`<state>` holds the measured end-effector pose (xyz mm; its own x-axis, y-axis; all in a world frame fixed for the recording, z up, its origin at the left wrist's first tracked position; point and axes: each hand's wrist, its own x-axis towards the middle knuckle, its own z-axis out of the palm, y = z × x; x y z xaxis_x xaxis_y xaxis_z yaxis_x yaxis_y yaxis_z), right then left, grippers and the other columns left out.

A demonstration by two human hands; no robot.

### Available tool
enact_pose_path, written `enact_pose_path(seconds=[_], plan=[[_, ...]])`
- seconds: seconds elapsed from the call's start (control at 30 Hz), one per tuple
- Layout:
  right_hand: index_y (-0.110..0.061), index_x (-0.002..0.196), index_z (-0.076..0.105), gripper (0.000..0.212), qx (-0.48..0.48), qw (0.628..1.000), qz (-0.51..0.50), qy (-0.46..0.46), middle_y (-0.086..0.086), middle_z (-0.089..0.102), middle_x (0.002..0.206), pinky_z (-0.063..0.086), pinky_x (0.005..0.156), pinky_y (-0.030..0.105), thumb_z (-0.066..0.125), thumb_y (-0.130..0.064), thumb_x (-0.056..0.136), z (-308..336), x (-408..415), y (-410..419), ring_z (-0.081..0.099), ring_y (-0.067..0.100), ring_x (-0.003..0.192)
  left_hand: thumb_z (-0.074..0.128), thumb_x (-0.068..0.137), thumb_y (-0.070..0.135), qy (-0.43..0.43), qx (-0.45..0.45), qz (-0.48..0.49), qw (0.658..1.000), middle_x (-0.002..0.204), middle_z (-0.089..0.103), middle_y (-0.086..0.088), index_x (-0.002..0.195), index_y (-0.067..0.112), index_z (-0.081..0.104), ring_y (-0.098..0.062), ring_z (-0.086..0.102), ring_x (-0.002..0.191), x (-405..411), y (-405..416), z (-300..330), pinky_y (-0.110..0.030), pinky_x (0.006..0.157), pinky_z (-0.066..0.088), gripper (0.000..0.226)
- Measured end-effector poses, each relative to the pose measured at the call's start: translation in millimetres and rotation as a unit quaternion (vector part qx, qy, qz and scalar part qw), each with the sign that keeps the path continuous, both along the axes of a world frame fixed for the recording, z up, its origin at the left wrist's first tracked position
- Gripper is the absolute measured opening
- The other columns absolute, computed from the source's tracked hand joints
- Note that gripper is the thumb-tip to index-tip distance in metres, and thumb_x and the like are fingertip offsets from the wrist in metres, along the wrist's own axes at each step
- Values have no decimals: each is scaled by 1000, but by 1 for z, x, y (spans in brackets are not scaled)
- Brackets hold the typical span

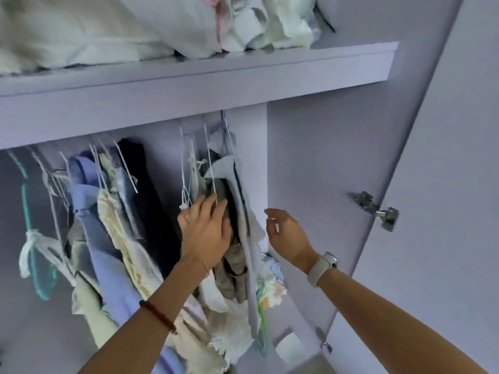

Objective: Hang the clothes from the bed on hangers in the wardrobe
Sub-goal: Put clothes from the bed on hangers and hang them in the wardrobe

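Inside the open wardrobe hang several garments on thin white wire hangers (209, 160). On the right of the rail are a pale grey-blue garment (243, 201) and a grey-brown one (232, 265). My left hand (206, 230) lies flat against these clothes, fingers straight, its fingertips by a hanger wire. To the right of the pale garment my right hand (286, 233) hovers with loosely curled fingers and holds nothing. Farther left hang a dark navy garment (145, 190), a cream patterned one (121, 238) and a lilac-blue shirt (89, 211).
A teal hanger (29, 228) with a white strap hangs at the far left. The shelf (243, 74) above carries piled white bedding and fabric. The wardrobe's side panel (324, 184) and its open door with a metal hinge (378, 209) stand close on the right.
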<state>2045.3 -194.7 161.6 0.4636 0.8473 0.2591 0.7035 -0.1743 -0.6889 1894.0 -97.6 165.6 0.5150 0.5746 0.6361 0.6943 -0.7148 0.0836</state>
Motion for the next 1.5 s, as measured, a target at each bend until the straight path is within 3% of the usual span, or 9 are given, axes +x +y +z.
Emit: enact_pose_path(seconds=[0.27,0.4,0.6,0.67,0.8,0.97,1.23,1.37,1.5], plan=[[-11,124,51,34,-36,998,20,52,8,60,113,36,79,20,45,-28,95,17,19,101,57,24,103,35,81,34,36,-12,24,999,125,58,-5,116,16,62,-23,35,123,36,57,15,-54,92,38,48],[-6,94,56,15,-14,999,12,41,12,59,89,37,69,27,43,-11,89,4,47,111,53,28,79,37,85,36,86,27,-20,996,133,54,-4,122,22,60,-29,40,129,54,72,9,-59,95,34,45],[-8,121,49,30,-34,997,-16,-61,19,64,99,47,81,42,40,-22,96,22,95,124,58,37,93,35,89,43,73,1,-27,997,136,51,-2,123,22,59,-28,38,132,72,73,-1,-54,102,33,46],[-2,105,52,32,-63,993,-4,-96,23,63,96,45,76,40,35,-28,98,29,97,132,57,39,90,35,88,44,74,-2,-25,997,136,51,-4,123,20,59,-29,38,132,73,73,-4,-54,101,34,49],[-5,80,44,33,16,994,-34,-106,24,60,86,33,62,33,29,-27,99,42,93,130,56,39,79,36,87,44,76,-2,-21,997,136,50,-5,123,18,58,-29,37,133,71,75,-5,-54,101,34,50],[-7,73,39,32,78,990,-65,-97,7,45,62,31,57,30,33,-25,99,48,98,99,48,32,63,35,85,42,89,-6,-3,996,135,51,-6,121,17,60,-27,39,131,73,72,-6,-58,101,29,50],[-23,57,25,42,30,992,-97,-71,-6,34,50,30,55,32,41,-29,95,-1,98,-14,39,29,56,34,83,29,31,6,-30,999,130,54,-13,119,9,59,-31,40,131,83,29,-5,-65,104,3,48],[-25,54,26,44,-38,989,-117,-78,-10,32,49,33,57,33,43,-34,93,-26,97,-97,51,34,62,32,86,28,7,-49,-126,991,129,55,-16,120,5,58,-34,44,127,105,-16,-16,-63,103,17,49],[-28,56,27,34,-92,985,-116,-91,-10,36,49,34,56,30,32,-42,86,-45,84,-192,47,29,56,29,89,36,1,-175,-251,952,136,46,-22,129,-2,48,-42,39,128,133,-68,-40,-60,99,36,58]])
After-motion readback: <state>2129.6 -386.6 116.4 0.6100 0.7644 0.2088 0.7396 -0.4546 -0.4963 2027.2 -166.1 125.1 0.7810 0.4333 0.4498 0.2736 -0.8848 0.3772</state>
